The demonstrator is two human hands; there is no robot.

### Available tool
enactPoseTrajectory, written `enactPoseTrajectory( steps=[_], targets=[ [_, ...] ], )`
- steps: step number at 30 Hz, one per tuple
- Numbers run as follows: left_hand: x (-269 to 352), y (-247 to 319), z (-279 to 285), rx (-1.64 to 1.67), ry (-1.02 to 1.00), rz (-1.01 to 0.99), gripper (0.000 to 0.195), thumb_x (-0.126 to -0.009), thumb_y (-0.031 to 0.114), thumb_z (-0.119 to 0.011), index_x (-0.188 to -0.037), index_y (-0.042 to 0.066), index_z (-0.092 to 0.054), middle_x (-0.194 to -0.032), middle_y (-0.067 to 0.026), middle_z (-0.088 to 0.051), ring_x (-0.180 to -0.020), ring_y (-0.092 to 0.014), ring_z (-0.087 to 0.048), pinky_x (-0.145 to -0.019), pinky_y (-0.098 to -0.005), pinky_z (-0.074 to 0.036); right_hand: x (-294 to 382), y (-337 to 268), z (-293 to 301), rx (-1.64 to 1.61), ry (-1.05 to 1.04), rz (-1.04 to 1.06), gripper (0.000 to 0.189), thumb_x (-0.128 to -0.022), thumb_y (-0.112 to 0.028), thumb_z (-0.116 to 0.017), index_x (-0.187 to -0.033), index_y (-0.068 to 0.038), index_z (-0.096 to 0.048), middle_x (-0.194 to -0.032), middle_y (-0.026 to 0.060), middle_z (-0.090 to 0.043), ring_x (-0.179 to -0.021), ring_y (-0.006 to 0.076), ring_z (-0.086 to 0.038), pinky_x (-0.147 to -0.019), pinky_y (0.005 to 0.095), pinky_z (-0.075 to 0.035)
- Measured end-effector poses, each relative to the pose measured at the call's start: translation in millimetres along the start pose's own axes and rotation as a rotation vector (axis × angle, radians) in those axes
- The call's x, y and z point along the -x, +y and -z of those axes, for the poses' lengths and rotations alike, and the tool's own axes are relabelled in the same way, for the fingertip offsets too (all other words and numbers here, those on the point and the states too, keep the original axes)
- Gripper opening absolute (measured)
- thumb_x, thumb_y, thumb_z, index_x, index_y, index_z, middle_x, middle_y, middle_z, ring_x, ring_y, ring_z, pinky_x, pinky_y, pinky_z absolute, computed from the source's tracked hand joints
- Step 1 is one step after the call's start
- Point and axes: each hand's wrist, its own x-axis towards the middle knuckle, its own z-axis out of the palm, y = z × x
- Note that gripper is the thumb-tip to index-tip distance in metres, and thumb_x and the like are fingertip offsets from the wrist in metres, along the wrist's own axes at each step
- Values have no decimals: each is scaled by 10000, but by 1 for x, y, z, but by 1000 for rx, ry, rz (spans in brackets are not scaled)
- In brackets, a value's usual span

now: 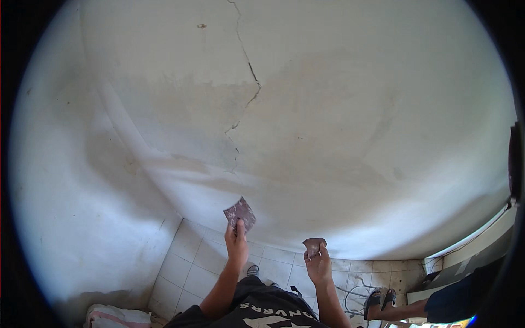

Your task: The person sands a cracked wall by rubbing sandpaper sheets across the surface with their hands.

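Observation:
My left hand [236, 242] grips a squarish piece of worn sandpaper [242, 214] by its lower edge, thumb on top. The sheet is dark maroon with pale dusty streaks. Off to the right, my right hand [319, 264] pinches a smaller, curled piece of brown sandpaper [313, 245] between thumb and fingers. Both hands are held up in front of my body, apart from each other. Beyond them rises a plastered wall [328, 123] with grey-beige patches. A jagged crack [253, 76] runs down it, widest near the upper middle.
Another person's leg [414, 310] and sandals stand at the lower right, beside a coiled hose or cable [348, 297]. A white sack [117, 317] sits by the left wall [61, 205]. White tiles [197, 256] cover the floor. A dark-topped ledge [471, 258] borders the right side.

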Motion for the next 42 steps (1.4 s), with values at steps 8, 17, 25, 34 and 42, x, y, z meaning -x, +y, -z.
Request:
enactPoseTrajectory(
  steps=[8, 17, 25, 34, 42],
  targets=[
    [-66, 12, 0, 218, -293, 39, 280, -1049, 188, -596, -1230, -25, -617, -1114, -41, -667, -958, -96, -600, -862, -276, -482, -13, 23, -60, 137, -125, -6, 437, -945, -145, -502, -1346, 28, -481, -1342, 202, -567, -1272, 380, -566, -1053, 503, -495],
    [-74, 25, 5, 380, -556, 244, 285, -1048, 125, -559, -1279, -37, -603, -1197, -81, -677, -1083, -154, -643, -950, -325, -507, -41, 32, -133, 405, -331, 83, 289, -1035, -164, -563, -1304, -62, -536, -1232, 142, -595, -967, 190, -609, -801, 345, -549],
    [-68, 39, 12, -20, -600, 137, 250, -1042, 157, -593, -1216, -20, -628, -1057, -31, -689, -958, -75, -603, -842, -260, -499, -57, 38, -156, 692, -386, 14, 200, -1014, -164, -641, -1161, -28, -637, -953, 53, -652, -792, 144, -615, -738, 296, -532],
    [-57, 50, 11, -236, -350, -61, 196, -950, 105, -702, -1089, -10, -627, -892, -24, -661, -800, -69, -574, -730, -249, -490, -49, 36, -177, 673, -340, 561, 201, -1024, -54, -578, -1221, -26, -610, -1104, 119, -630, -843, 154, -634, -726, 277, -526],
    [-52, 60, 2, -412, -467, -287, 172, -936, 83, -690, -1062, -24, -642, -963, -100, -665, -779, -152, -609, -700, -283, -489, -18, 24, -207, 1254, -545, 888, 259, -876, -13, -772, -1130, -63, -756, -1010, 67, -665, -749, 90, -612, -598, 225, -468]
  ],
)
